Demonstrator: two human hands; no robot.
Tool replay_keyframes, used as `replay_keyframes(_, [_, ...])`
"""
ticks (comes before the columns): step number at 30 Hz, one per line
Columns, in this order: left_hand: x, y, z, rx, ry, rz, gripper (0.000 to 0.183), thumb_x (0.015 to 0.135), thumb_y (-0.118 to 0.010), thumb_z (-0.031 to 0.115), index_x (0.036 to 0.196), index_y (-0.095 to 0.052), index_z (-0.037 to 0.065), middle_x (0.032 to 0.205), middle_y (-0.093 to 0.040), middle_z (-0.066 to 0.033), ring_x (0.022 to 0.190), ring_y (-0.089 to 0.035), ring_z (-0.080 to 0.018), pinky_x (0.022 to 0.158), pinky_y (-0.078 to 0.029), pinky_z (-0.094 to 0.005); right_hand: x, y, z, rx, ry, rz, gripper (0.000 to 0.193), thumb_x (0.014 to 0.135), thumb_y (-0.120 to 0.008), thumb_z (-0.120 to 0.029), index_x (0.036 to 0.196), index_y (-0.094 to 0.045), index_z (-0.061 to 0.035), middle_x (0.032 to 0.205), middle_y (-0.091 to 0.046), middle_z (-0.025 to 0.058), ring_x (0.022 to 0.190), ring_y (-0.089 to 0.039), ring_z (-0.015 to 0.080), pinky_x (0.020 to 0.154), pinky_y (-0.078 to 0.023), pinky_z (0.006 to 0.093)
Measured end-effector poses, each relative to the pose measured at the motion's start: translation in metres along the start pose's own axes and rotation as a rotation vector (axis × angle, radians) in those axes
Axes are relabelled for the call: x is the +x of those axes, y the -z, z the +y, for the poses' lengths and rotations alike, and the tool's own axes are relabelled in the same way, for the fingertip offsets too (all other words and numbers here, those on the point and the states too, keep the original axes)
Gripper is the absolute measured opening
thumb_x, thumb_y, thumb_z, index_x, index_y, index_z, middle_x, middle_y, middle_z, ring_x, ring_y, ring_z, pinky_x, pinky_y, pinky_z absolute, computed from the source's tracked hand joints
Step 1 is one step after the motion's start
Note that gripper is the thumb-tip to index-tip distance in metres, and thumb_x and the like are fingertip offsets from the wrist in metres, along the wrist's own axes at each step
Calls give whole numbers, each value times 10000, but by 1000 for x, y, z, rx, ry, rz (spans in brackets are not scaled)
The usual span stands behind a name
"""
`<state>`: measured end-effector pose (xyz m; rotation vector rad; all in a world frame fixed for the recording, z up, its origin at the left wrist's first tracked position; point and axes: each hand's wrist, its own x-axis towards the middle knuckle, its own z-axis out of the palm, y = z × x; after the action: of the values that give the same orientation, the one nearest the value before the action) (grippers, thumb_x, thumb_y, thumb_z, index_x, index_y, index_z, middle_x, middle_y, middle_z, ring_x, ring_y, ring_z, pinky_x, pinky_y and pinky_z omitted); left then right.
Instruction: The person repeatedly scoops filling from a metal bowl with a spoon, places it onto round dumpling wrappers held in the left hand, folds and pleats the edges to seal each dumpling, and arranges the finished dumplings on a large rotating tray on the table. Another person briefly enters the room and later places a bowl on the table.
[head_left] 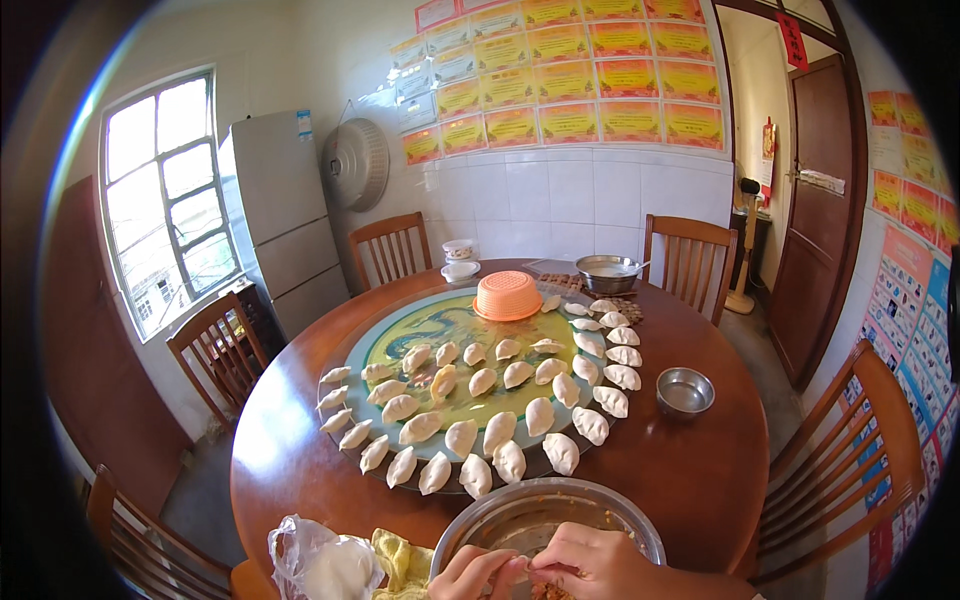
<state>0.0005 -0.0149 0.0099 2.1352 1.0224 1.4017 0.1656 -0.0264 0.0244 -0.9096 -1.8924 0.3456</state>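
Over a large steel bowl (480, 520) at the near table edge, both hands come together with fingertips pinched. My left hand (474, 574) and my right hand (588, 562) press the edge of a pale dumpling (526, 566) between them; most of it is hidden by the fingers. Minced filling (550, 591) shows in the bowl below. Beyond it, many white dumplings (461, 438) lie in curved rows on a round glass turntable (370, 350). Left of the bowl are a clear plastic bag (325, 562) with something pale inside and a yellow cloth (402, 562).
An upturned orange basket (507, 295) sits on the turntable's far side. A small steel bowl (685, 392) stands at right, and a larger metal basin (607, 273) with a utensil at the back. White bowls (460, 262) are at the far edge. Wooden chairs (850, 460) surround the brown table (290, 440).
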Motion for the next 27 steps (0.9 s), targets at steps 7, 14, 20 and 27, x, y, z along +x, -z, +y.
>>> replay_keyframes(7, [2,0,4,-138,-26,-37,134,742,-639,-5,874,-617,-8,726,-568,-111,594,-540,-220,525,-414,-275,1,2,2,-165,76,33,130,740,-621,-32,866,-590,-30,756,-548,119,693,-569,277,591,-454,347])
replay_keyframes(14, [2,2,4,-141,9,-121,98,737,-631,-29,833,-622,-18,688,-560,-105,554,-527,-188,495,-400,-263,-3,8,9,-122,-24,-148,243,773,-662,-166,955,-558,-44,830,-589,89,797,-589,223,688,-477,310])
replay_keyframes(20, [-3,1,6,-81,-54,57,85,744,-609,-43,821,-626,-10,624,-538,-99,507,-512,-179,457,-388,-268,-6,7,4,572,-632,-618,474,828,-638,-302,1152,-466,-3,1006,-607,111,905,-589,127,735,-478,265])
replay_keyframes(27, [11,17,-2,64,-195,-162,99,769,-578,88,808,-608,2,676,-529,-120,643,-544,-233,563,-426,-316,-3,5,13,452,-615,-566,398,809,-630,-395,944,-585,-23,747,-632,99,730,-626,169,665,-457,286])
